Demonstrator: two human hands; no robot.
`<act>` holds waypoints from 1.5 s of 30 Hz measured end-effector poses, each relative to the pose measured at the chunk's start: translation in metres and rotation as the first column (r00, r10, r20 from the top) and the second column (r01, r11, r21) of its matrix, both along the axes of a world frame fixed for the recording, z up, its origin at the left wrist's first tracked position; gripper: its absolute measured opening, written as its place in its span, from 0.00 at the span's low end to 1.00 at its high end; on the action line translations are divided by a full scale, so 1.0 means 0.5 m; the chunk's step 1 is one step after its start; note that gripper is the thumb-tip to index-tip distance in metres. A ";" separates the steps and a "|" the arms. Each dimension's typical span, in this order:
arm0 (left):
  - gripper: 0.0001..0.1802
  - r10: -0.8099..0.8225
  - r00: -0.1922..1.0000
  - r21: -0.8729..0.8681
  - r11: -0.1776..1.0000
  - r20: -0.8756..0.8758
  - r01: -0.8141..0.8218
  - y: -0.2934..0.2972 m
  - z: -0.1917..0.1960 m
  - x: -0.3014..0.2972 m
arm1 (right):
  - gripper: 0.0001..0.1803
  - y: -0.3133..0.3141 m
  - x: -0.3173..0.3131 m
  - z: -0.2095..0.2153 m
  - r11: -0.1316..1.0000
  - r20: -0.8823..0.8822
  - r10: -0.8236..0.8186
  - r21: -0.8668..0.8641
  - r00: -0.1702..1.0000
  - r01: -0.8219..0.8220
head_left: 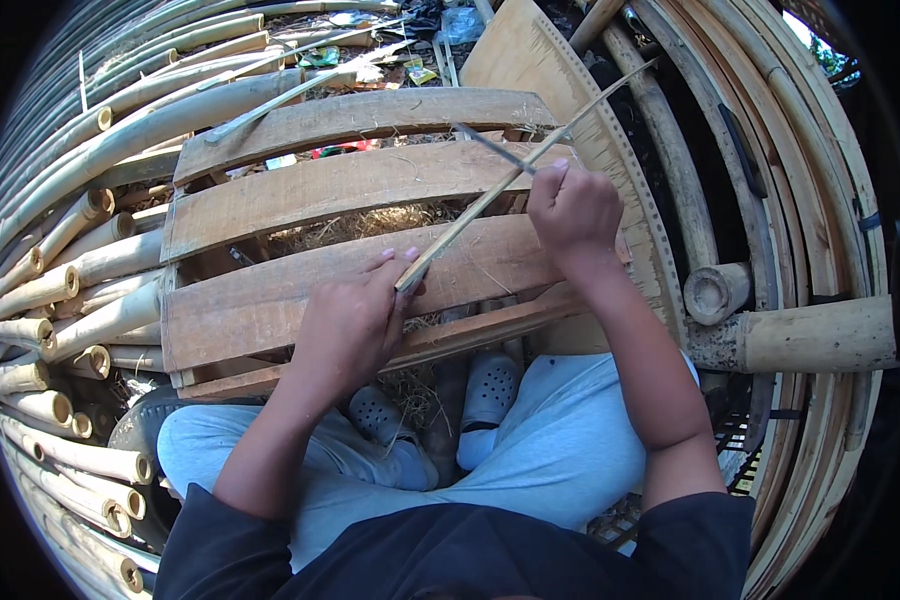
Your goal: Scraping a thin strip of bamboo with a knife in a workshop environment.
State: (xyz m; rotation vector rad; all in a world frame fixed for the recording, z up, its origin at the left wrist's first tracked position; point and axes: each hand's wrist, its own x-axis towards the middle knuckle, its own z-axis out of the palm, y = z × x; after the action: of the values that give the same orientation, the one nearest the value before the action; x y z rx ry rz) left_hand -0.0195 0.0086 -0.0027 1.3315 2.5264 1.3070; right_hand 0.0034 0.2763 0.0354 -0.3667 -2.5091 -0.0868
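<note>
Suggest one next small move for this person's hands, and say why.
Probably slide the thin blade a little along the narrow strip: the right hand grips the blade, which crosses the strip, while the left hand holds the strip's near end.

A dark short-sleeved shirt [460, 555], pale blue trousers [575, 440] and grey perforated clogs [490, 388].

Seen from my remote post, a green-and-yellow wrapper [420, 73] and a red wrapper [342, 149] lie in view, any print too small for me to read; no text, number or sign is legible.
</note>
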 end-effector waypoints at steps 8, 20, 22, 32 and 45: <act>0.17 -0.035 0.999 -0.019 0.999 0.015 0.035 0.000 0.003 -0.006 | 0.23 -0.006 0.005 0.006 0.994 -0.011 0.098 -0.045 0.995 -0.099; 0.11 0.026 0.984 0.003 1.000 0.178 -0.027 -0.001 0.009 -0.003 | 0.23 -0.067 0.012 0.002 0.993 -0.007 0.095 -0.075 0.995 -0.095; 0.13 0.044 0.991 -0.064 0.997 0.125 -0.036 -0.003 0.003 -0.002 | 0.24 -0.094 0.030 0.002 0.948 0.032 0.304 -0.106 0.952 -0.299; 0.12 0.038 0.997 0.011 0.999 0.060 -0.039 -0.003 -0.011 -0.007 | 0.24 -0.092 0.043 -0.011 0.913 0.026 0.390 -0.142 0.921 -0.382; 0.14 -0.005 0.979 -0.051 0.999 0.205 0.015 -0.001 0.024 -0.003 | 0.26 0.064 -0.019 0.050 0.988 0.068 -0.152 0.024 0.986 0.151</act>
State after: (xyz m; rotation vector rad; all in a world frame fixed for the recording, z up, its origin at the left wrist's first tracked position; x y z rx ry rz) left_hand -0.0211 0.0081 0.0092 1.1342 2.3954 1.2922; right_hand -0.0059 0.3081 0.0606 -0.5559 -2.5443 -0.1863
